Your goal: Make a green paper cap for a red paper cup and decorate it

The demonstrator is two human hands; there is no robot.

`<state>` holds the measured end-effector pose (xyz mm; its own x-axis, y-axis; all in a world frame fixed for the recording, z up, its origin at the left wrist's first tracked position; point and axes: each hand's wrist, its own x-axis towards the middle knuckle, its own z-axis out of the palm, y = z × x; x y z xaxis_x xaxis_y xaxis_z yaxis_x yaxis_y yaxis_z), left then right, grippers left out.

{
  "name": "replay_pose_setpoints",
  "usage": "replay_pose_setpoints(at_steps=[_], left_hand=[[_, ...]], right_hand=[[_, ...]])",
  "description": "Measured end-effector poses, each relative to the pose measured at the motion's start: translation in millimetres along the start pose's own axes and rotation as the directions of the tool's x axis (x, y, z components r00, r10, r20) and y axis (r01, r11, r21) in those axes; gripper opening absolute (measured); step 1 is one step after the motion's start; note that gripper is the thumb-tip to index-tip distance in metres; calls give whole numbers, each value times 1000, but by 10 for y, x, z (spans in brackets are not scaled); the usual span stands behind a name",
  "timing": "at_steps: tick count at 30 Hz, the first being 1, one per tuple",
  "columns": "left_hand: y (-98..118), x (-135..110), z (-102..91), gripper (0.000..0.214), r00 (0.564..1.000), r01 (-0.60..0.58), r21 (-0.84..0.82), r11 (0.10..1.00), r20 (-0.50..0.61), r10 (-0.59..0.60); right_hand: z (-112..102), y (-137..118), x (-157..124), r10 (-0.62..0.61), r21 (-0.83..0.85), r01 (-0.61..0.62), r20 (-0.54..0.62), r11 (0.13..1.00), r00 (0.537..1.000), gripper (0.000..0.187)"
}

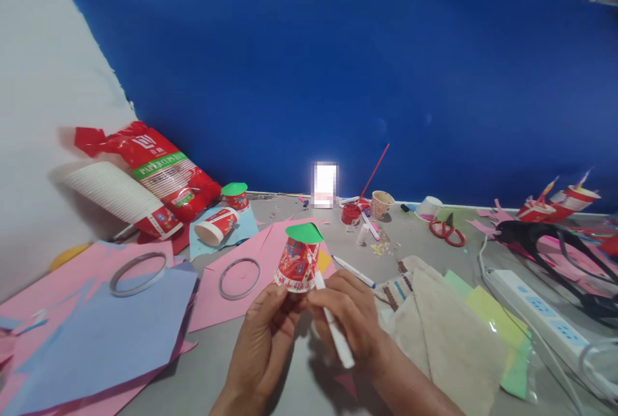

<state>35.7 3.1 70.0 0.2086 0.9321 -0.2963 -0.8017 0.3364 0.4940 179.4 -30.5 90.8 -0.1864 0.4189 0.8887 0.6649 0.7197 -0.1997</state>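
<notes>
A red printed paper cup (299,263) is held upside down above the table, its white rim downward, with a green paper disc (304,232) on its top. My left hand (268,332) grips the cup by the lower rim, thumb at the front. In my right hand (350,310) a white marker (335,326) is pinched, its tip at the cup's right side; whether it touches the cup I cannot tell. Another marker (354,270) lies on the table just beyond my right hand. Pink paper (212,300) lies behind and left of the cup, with a tape ring (240,278) on it.
At left stand a stack of paper cups (116,194), a red cup bag (168,174) and blue paper (120,339). Red scissors (447,231) and a red paint pot (351,214) lie farther back. A cloth bag (444,326) and a power strip (541,313) are at right.
</notes>
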Motion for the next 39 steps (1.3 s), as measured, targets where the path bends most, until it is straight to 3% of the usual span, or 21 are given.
replay_pose_setpoints(at_steps=[6, 13, 25, 39], left_hand=[[40, 33, 5, 18, 980, 121, -114, 986, -144, -137], [46, 19, 25, 19, 978, 132, -124, 983, -144, -149], [105, 13, 71, 21, 963, 185, -131, 974, -174, -206], [89, 17, 29, 22, 969, 197, -56, 979, -139, -203]], right_hand=[[-193, 4, 67, 85, -17, -87, -93, 996, 992, 22], [-153, 5, 102, 156, -7, -159, -161, 987, 974, 11], [-171, 36, 112, 195, -4, -202, -232, 979, 953, 13], [-187, 25, 129, 203, -7, -209, -205, 978, 957, 12]])
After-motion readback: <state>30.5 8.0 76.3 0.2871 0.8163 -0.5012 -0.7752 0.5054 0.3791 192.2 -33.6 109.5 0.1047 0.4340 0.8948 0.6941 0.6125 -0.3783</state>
